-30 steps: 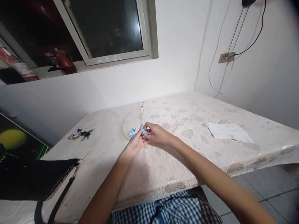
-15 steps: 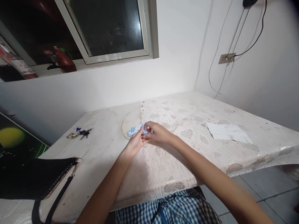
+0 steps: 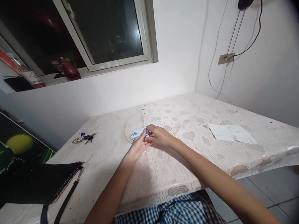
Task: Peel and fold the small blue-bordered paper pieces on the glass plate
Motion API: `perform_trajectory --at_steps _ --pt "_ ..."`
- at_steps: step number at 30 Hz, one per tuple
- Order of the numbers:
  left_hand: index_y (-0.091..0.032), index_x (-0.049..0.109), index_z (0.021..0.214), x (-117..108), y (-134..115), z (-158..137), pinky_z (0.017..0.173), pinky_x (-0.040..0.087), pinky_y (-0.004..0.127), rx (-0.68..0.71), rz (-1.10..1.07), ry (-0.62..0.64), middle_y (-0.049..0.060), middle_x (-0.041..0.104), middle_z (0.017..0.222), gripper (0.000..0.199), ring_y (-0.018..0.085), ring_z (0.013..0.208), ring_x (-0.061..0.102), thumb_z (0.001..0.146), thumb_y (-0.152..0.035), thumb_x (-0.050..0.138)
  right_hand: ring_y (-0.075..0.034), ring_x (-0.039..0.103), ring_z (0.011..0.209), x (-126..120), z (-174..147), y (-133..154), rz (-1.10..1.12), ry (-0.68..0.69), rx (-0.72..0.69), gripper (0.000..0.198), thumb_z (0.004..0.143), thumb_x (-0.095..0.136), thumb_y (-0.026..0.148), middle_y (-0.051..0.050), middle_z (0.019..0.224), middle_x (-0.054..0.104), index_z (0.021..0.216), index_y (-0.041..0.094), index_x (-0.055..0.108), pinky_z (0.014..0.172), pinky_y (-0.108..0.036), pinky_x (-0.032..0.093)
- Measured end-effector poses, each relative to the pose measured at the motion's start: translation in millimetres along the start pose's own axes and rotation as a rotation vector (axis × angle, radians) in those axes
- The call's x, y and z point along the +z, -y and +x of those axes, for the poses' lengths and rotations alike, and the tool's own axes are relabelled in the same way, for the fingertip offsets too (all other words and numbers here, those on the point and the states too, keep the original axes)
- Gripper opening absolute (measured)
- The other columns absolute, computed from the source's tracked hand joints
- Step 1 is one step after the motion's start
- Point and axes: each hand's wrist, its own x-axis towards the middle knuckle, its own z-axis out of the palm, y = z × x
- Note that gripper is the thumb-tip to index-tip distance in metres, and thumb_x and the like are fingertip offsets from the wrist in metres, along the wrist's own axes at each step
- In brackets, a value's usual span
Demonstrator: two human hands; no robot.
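Note:
A small white piece with blue printing, paper or thin packaging (image 3: pixel 135 134), is between my two hands above the middle of the table. My left hand (image 3: pixel 138 147) grips its lower edge, thumb on top. From the right, my right hand (image 3: pixel 158 135) pinches the right end with curled fingertips. The fingers of both hands meet there and cover part of the print. Beneath them, a pale round mark (image 3: pixel 127 129) shows on the patterned tablecloth (image 3: pixel 187 158).
At the left lie a bunch of keys (image 3: pixel 88 137) and a black bag (image 3: pixel 46 180) with a strap. A white torn sheet (image 3: pixel 231 133) rests at the right. Bottles (image 3: pixel 70 70) stand on the windowsill. A wall socket (image 3: pixel 226 58) has cables hanging by it.
The camera view has tilted and shifted slightly, so the scene sits a little lower and to the right. Both hands keep hold of the printed piece, with little visible movement of the fingers.

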Motion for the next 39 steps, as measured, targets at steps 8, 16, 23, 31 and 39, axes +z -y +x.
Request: perform_trajectory --at_steps 8,16,23,31,39 --pt "-0.012 0.058 0.079 -5.1 -2.1 3.7 0.068 0.049 0.026 0.011 0.008 -0.003 0.006 0.061 0.067 0.020 0.012 0.063 0.059 0.077 -0.031 0.062 -0.012 0.051 0.075 7.1 7.1 -9.2 0.298 -0.043 0.062 0.019 0.083 0.047 0.035 -0.003 0.084 0.054 0.083 0.016 0.052 0.069 -0.026 0.040" --pt "-0.014 0.053 0.077 -2.9 -4.0 -1.3 0.059 0.044 0.023 -0.054 0.022 0.135 -0.001 0.050 0.058 0.022 0.008 0.054 0.049 0.074 -0.033 0.064 -0.010 0.053 0.067 11.5 16.7 -21.8 0.685 -0.103 0.197 0.040 0.067 0.056 0.010 0.001 0.078 0.055 0.106 0.015 0.052 0.069 -0.025 0.043" --pt "-0.016 0.053 0.084 -1.1 -8.6 -6.6 0.059 0.043 0.022 -0.076 0.012 0.166 -0.004 0.044 0.056 0.020 0.007 0.051 0.044 0.076 -0.033 0.062 -0.010 0.052 0.062 2.4 16.6 -14.9 0.725 -0.021 0.206 0.012 0.064 0.055 0.010 0.001 0.066 0.058 0.074 0.014 0.059 0.062 -0.023 0.041" --pt "-0.014 0.056 0.086 -2.2 -11.7 -8.4 0.069 0.048 0.033 -0.059 0.211 0.235 0.006 0.059 0.068 0.024 0.015 0.062 0.059 0.080 -0.037 0.055 -0.010 0.051 0.054 6.2 17.3 -15.9 0.705 0.017 0.211 0.004 0.067 0.054 0.015 0.003 0.056 0.053 0.071 0.015 0.054 0.057 -0.023 0.040" --pt "-0.011 0.058 0.081 -9.5 -5.9 0.9 0.063 0.048 0.030 0.107 0.268 0.108 0.004 0.057 0.061 0.020 0.014 0.055 0.058 0.075 -0.030 0.062 -0.015 0.055 0.075 7.3 13.6 -24.9 0.190 -0.179 0.206 0.033 0.079 0.045 0.016 -0.005 0.084 0.058 0.112 0.013 0.050 0.069 -0.028 0.042"
